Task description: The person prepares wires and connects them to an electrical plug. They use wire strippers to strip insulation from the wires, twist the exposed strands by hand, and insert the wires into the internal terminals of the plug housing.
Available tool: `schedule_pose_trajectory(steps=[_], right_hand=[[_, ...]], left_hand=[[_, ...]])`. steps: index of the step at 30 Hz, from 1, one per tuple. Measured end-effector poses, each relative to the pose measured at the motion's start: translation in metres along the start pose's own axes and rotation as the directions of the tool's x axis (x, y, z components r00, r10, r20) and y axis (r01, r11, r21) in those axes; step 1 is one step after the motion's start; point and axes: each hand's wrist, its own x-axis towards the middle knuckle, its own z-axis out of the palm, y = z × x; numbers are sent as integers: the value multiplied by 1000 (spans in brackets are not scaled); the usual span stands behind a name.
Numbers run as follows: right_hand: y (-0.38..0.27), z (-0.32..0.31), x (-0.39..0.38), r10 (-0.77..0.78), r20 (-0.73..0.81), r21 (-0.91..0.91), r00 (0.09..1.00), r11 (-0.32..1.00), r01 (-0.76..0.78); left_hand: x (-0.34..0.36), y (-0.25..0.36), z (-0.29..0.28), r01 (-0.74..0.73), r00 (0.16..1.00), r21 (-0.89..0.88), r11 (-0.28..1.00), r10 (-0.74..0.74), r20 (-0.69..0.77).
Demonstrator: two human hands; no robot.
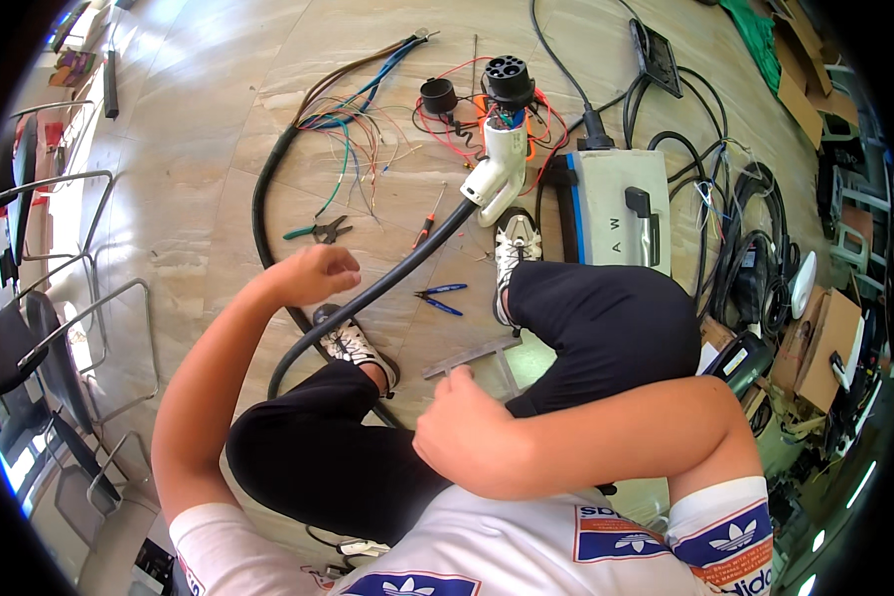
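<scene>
My left hand (318, 274) hovers over the floor left of the thick black cable, fingers loosely bent and apart, with nothing in it. Close to my lap, my right hand (467, 434) is curled into a fist-like shape; its fingers are turned under, so anything in them is hidden. Ahead lies a white charging connector (502, 164) with its black round pin head (508, 79) upward and wires showing below it. The black cable (392, 276) runs from its handle down between my legs. Green-handled wire strippers (320, 231), a screwdriver (429, 219) and blue cutters (441, 297) lie nearby.
Stripped coloured wires (353, 129) fan out from the far cable end. A black cap (438, 96) sits beside the connector. A white case (621, 204) stands right, with coiled cables (755, 238) and cardboard boxes (815, 343) beyond. Metal-framed chairs (79, 318) line the left.
</scene>
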Motion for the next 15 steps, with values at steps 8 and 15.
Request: schedule_pose_trajectory(steps=[8,15], right_hand=[[20,-14,2,91,-118,99,989,992,-79],[36,-26,14,186,-129,212,974,965,-156]], left_hand=[[125,-92,-7,26,991,-118,993,-41,-129],[203,-162,29,-308,902,81,948,318,-290]])
